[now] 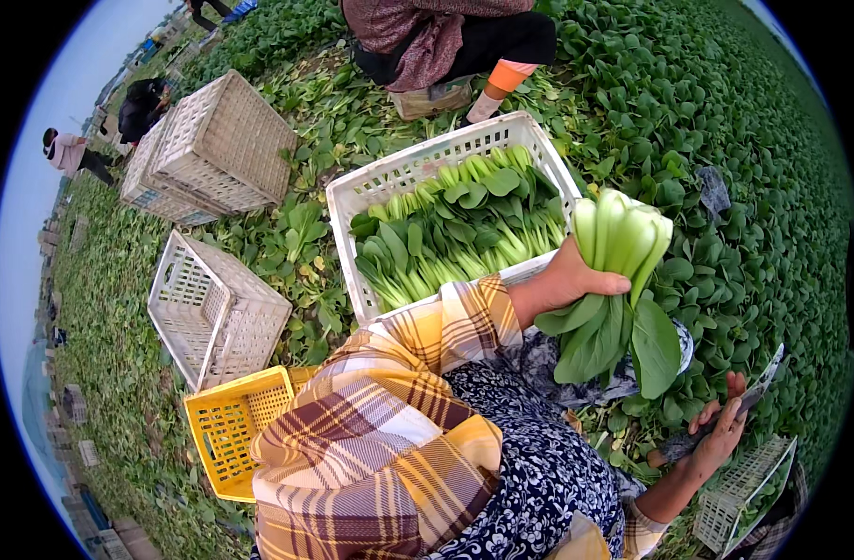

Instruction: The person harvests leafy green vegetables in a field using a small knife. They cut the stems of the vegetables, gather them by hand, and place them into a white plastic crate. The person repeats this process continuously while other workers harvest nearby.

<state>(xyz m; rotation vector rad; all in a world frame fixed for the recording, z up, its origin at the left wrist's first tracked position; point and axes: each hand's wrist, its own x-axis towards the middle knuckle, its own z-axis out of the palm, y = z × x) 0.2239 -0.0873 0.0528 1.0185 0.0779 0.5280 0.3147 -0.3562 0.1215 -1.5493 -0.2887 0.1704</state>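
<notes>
Bunched in my left hand (572, 277) are several heads of bok choy (617, 234), pale stem bases up and dark leaves hanging down. Just left of that hand stands a white plastic crate (434, 159) with rows of bok choy laid in it. My right hand (718, 439), low at the right, holds a knife (761, 385) with its blade pointing up and to the right. The knife's handle is partly hidden by the fingers. My arms wear yellow and brown plaid sleeves, and a dark floral apron (539, 455) covers my front.
Stacked white crates (234, 143) stand upper left, above a tilted empty white crate (252, 329) and a yellow crate (239, 434). A co-worker (427, 42) sits beyond the full crate. Another crate (738, 490) lies lower right. Leafy plants (735, 280) grow at right.
</notes>
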